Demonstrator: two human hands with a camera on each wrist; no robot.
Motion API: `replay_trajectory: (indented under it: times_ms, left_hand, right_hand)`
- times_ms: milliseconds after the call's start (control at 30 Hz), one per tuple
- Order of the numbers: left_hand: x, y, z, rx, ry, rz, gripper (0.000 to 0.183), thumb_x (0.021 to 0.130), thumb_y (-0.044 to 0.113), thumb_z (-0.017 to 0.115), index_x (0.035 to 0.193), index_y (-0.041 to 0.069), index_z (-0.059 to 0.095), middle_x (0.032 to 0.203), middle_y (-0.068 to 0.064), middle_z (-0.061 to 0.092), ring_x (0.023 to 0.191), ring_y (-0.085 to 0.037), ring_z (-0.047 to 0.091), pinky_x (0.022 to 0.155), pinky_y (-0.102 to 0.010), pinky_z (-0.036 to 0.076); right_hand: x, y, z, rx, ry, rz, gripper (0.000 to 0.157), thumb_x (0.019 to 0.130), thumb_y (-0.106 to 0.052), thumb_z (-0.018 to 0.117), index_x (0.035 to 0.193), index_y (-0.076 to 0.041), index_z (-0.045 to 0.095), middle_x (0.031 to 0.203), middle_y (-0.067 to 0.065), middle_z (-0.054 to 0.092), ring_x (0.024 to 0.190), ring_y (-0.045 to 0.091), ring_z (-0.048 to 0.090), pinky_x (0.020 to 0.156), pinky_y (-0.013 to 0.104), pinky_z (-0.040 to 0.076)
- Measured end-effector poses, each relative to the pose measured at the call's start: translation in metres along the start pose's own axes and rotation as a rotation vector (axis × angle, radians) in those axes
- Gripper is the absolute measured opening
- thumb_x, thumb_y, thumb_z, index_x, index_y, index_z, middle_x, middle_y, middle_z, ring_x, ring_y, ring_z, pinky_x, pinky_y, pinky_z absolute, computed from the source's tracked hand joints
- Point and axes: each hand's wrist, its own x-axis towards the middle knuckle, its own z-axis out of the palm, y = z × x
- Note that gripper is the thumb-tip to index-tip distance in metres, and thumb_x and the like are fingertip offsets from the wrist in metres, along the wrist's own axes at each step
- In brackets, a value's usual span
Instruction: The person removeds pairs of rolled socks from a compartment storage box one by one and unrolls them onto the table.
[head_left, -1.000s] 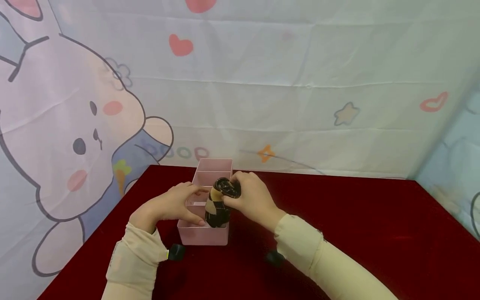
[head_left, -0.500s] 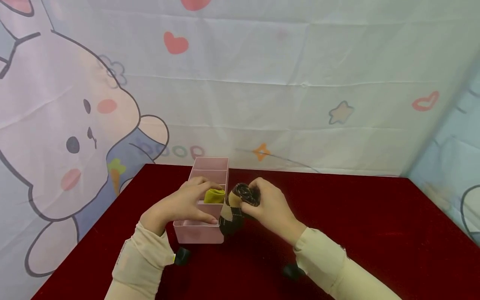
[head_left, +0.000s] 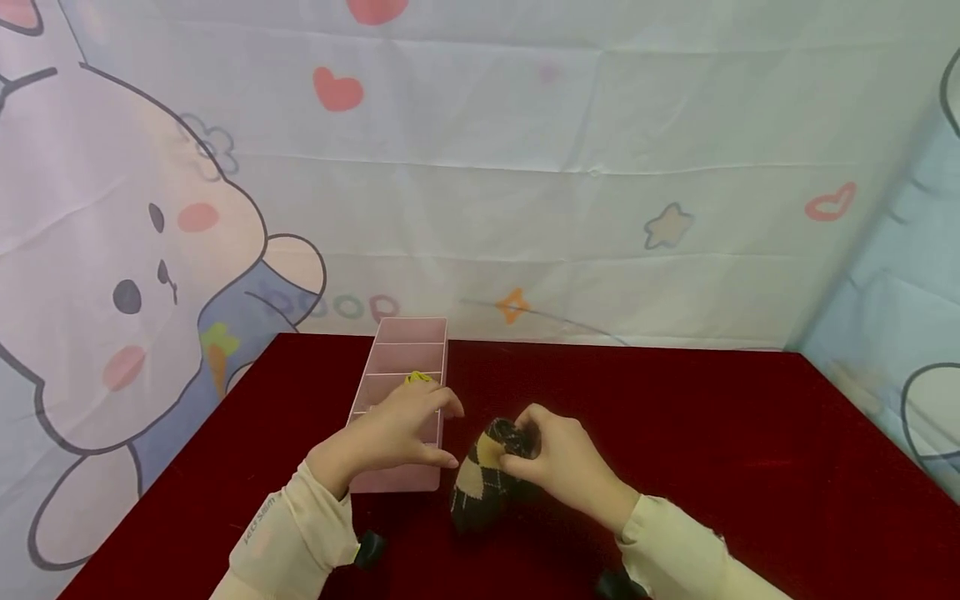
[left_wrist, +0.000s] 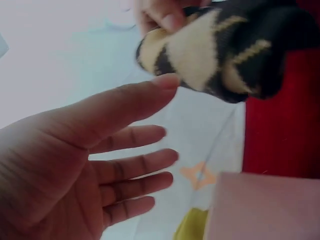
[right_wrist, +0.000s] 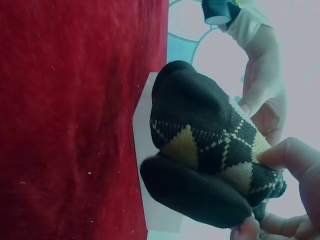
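A rolled pair of black and tan argyle socks (head_left: pixel 480 479) hangs just right of the pink box. My right hand (head_left: pixel 566 458) pinches its rolled top between thumb and fingers; the right wrist view shows the socks (right_wrist: pixel 200 130) with dark toe ends pointing away from that hand. My left hand (head_left: pixel 397 437) is over the near right side of the pink divided box (head_left: pixel 397 479), fingers spread and slightly bent, holding nothing. In the left wrist view, the left thumb's tip overlaps the lower edge of the socks (left_wrist: pixel 195 50). A yellow cloth roll (head_left: pixel 417 377) peeks out of the box behind the left hand.
Dark red cloth (head_left: pixel 675 442) covers the table, which reaches far to the right of the hands. Behind it hangs a pale curtain (head_left: pixel 525 167) printed with a cartoon rabbit, hearts and a star. The box's far compartments (head_left: pixel 408 356) show bare walls.
My right hand has lifted the argyle socks out of the box, carrying them right and toward me. The yellow roll has come into view. My left hand has shifted right and nearer.
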Motion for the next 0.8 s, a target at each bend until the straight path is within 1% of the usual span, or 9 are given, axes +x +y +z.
replay_trajectory:
  times_ms: [167,267,433,600,700,800]
  left_hand:
    - [-0.003,0.012,0.014,0.052,0.010,0.100,0.038,0.067,0.036,0.075,0.092,0.015,0.055,0.091,0.003,0.056,0.090,-0.012,0.052,0.082,-0.030,0.042]
    - [-0.006,0.021,0.021,0.059,0.004,0.133,0.036,0.069,0.036,0.074,0.091,0.016,0.055,0.089,0.005,0.055,0.087,-0.009,0.050,0.082,-0.027,0.042]
    - [-0.008,0.039,0.036,0.069,-0.003,0.174,0.033,0.069,0.041,0.073,0.087,0.020,0.056,0.087,0.009,0.054,0.086,-0.005,0.048,0.078,-0.023,0.041]
    - [-0.013,0.055,0.054,0.073,0.045,0.214,0.033,0.065,0.045,0.074,0.082,0.023,0.056,0.084,0.011,0.052,0.081,-0.002,0.045,0.073,-0.017,0.038]
    - [-0.014,0.061,0.064,0.111,0.095,0.228,0.037,0.063,0.048,0.074,0.084,0.024,0.057,0.087,0.011,0.052,0.081,-0.002,0.046,0.073,-0.017,0.038]
    - [-0.013,0.063,0.074,0.184,0.159,0.227,0.042,0.061,0.053,0.073,0.086,0.024,0.056,0.091,0.011,0.052,0.086,-0.004,0.048,0.076,-0.019,0.040]
  right_hand:
    - [-0.013,0.008,-0.002,0.024,-0.083,0.036,0.025,0.071,-0.026,0.070,0.086,-0.012,0.056,0.069,-0.006,0.060,0.054,0.004,0.048,0.048,0.019,0.043]
    - [-0.019,0.014,-0.004,0.025,-0.114,0.046,0.026,0.071,-0.028,0.070,0.086,-0.011,0.057,0.074,-0.004,0.062,0.057,0.004,0.050,0.051,0.019,0.043]
    - [-0.026,0.025,-0.006,-0.016,-0.124,0.067,0.031,0.072,-0.033,0.070,0.086,-0.008,0.058,0.077,-0.001,0.062,0.059,0.005,0.049,0.052,0.018,0.042]
    - [-0.029,0.035,-0.010,-0.063,-0.147,0.107,0.039,0.072,-0.039,0.069,0.090,-0.006,0.060,0.082,0.002,0.063,0.062,0.006,0.049,0.055,0.020,0.043]
    - [-0.029,0.042,-0.014,-0.100,-0.172,0.111,0.042,0.073,-0.042,0.068,0.092,-0.006,0.061,0.086,0.003,0.065,0.065,0.007,0.052,0.058,0.022,0.045]
    - [-0.027,0.047,-0.017,-0.110,-0.207,0.125,0.039,0.074,-0.043,0.066,0.089,-0.007,0.063,0.083,0.003,0.065,0.065,0.008,0.053,0.057,0.024,0.045]
